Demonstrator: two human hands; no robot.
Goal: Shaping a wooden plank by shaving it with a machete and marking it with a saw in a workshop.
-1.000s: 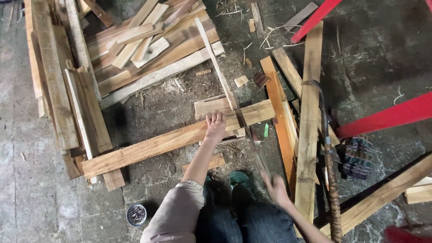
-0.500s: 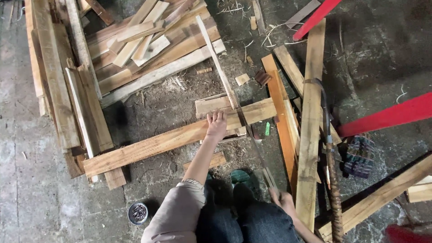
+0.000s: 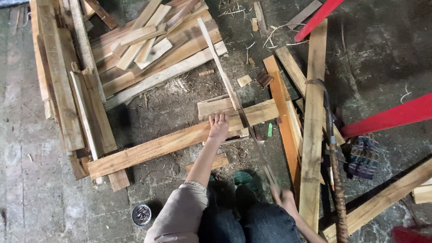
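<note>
Two hands share the sawing: the left hand [image 3: 219, 128], fingers spread flat, should keep pressing the long pale wooden plank [image 3: 180, 139] on the concrete floor [image 3: 27, 202], while the right hand [image 3: 284, 198], fingers wrapped around the thin-bladed handsaw [image 3: 258, 144], strokes straight across it.

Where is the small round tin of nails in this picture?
In the head view, the tin of nails sits on the floor at bottom left, just left of the person's sleeve and below the long plank.
</note>
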